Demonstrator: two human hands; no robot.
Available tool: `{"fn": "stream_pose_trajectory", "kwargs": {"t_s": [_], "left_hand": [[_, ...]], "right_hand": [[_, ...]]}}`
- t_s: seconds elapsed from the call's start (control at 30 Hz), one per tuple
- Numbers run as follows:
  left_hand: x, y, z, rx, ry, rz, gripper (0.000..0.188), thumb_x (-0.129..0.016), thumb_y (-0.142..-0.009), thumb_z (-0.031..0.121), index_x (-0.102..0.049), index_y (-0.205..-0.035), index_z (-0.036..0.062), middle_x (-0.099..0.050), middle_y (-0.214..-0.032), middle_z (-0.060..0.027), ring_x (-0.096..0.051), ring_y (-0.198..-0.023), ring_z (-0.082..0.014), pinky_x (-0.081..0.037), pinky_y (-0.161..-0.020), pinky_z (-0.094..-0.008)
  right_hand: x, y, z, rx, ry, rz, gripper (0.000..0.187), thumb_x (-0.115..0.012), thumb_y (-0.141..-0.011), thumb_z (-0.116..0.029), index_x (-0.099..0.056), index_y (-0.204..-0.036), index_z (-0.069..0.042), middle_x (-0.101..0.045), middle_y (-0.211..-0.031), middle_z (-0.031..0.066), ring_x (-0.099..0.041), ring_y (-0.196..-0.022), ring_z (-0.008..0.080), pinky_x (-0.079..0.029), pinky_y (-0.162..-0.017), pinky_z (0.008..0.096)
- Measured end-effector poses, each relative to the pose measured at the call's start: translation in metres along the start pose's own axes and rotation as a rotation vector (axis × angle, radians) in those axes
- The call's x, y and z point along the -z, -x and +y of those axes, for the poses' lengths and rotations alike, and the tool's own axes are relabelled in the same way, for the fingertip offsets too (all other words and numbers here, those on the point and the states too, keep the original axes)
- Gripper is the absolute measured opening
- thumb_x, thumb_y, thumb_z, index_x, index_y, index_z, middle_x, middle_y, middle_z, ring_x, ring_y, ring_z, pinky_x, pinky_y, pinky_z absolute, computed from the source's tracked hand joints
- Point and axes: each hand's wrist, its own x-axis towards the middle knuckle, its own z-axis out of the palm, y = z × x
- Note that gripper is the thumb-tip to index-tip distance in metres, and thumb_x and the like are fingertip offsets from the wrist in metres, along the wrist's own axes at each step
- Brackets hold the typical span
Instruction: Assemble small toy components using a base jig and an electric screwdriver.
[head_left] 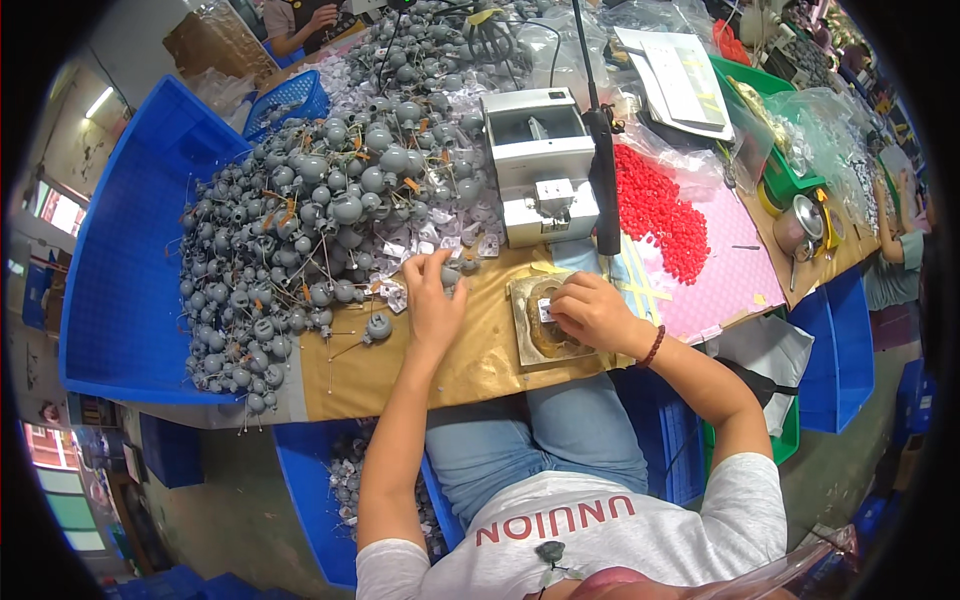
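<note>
My right hand [598, 318], with a dark beaded bracelet on the wrist, pinches a small white piece [545, 311] over a square block [525, 345]. The block has a round, brownish hollow and lies near the table's front edge. My left hand [434, 305] reaches to the near edge of a heap of small white plastic parts [395, 294]. Its fingers are bent and apart, close to a small grey piece; whether they touch it I cannot tell. A big heap of grey ball-shaped parts [345, 208] with thin stems and orange bits spreads to the left.
A white-and-grey machine [540, 160] stands behind the block, with a black rod [607, 180] beside it. Red small parts [660, 210] lie on pink sheeting [735, 270] to the right. A large blue bin [130, 260] borders the left; a metal pot [797, 228] sits far right.
</note>
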Motion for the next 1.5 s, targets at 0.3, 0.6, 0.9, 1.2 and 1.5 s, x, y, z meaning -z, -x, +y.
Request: {"fn": "stream_pose_trajectory", "kwargs": {"t_s": [0.3,0.6,0.9,1.2,1.5], "left_hand": [[0.060,0.032,0.074,0.371,0.761,-0.339,0.040,-0.077,-0.090,0.010,-0.061,-0.127,0.0046,-0.056,-0.112,-0.0037,-0.060,-0.094,-0.0118,-0.053,-0.082,-0.0262],[0.039,0.091,0.093,0.049,0.504,-0.307,0.025,-0.072,-0.090,0.007,-0.065,-0.115,0.0036,-0.062,-0.111,-0.0089,-0.060,-0.101,-0.0233,-0.051,-0.089,-0.0346],[-0.005,0.223,0.043,-0.276,0.038,-0.769,0.036,-0.073,-0.087,0.018,-0.069,-0.122,0.0128,-0.060,-0.130,-0.0090,-0.051,-0.126,-0.0316,-0.045,-0.100,-0.0430],[-0.002,0.219,0.030,-0.163,0.000,-0.894,0.032,-0.076,-0.080,0.012,-0.068,-0.111,0.0087,-0.060,-0.115,-0.0083,-0.056,-0.110,-0.0319,-0.053,-0.087,-0.0451],[0.053,0.214,0.052,-0.034,-0.284,-1.112,0.036,-0.082,-0.078,0.025,-0.068,-0.110,0.0130,-0.059,-0.117,-0.0105,-0.051,-0.119,-0.0349,-0.047,-0.099,-0.0496]], "right_hand": [[0.002,0.010,-0.012,-0.010,0.078,-0.045,0.026,-0.076,-0.080,-0.009,-0.068,-0.105,-0.008,-0.066,-0.107,0.0059,-0.061,-0.102,0.0288,-0.051,-0.089,0.0404],[0.001,0.005,-0.011,0.013,0.149,-0.071,0.027,-0.075,-0.078,-0.012,-0.066,-0.103,-0.010,-0.064,-0.105,0.0064,-0.059,-0.100,0.0286,-0.050,-0.087,0.0403],[0.003,0.001,-0.009,0.117,0.185,-0.068,0.028,-0.077,-0.077,-0.014,-0.063,-0.101,-0.010,-0.063,-0.103,0.0062,-0.059,-0.097,0.0276,-0.051,-0.085,0.0394],[-0.004,0.008,-0.005,0.095,0.117,-0.044,0.026,-0.077,-0.076,-0.011,-0.064,-0.099,-0.011,-0.064,-0.101,0.0058,-0.060,-0.096,0.0284,-0.051,-0.083,0.0398],[-0.005,0.007,-0.001,0.069,0.121,-0.051,0.019,-0.075,-0.078,-0.012,-0.064,-0.093,-0.012,-0.064,-0.097,0.0050,-0.058,-0.092,0.0286,-0.050,-0.080,0.0402]]}}
